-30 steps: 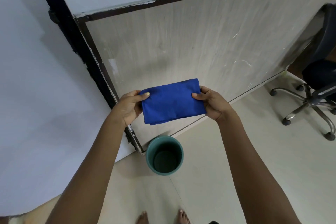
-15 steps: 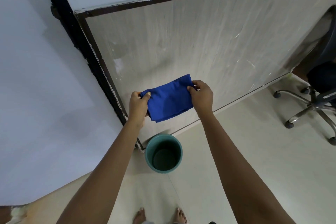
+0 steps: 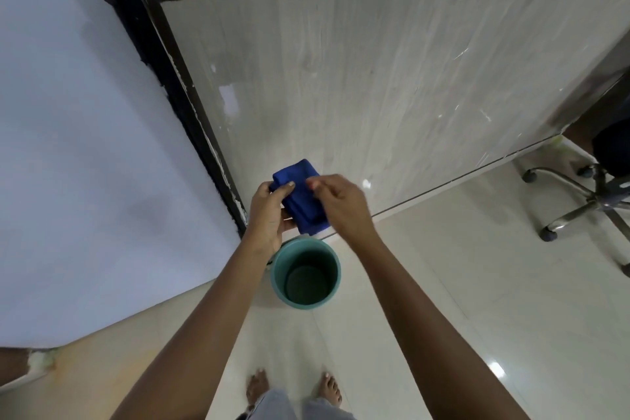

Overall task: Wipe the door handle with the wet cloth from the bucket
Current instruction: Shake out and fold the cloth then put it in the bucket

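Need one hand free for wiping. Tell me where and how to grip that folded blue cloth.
Probably grip the folded blue cloth across its thick middle, from the left side, where the left hand already wraps it. It is a narrow bundle, so one hand spans it; the right hand only touches its edge.

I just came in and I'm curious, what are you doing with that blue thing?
A person stands barefoot by a door, folding a blue cloth small. The left hand has its grip on the cloth; the right hand is at it too, but whether it grips is unclear. A green bucket sits on the floor just below. No door handle is in view, so no wiping yet.
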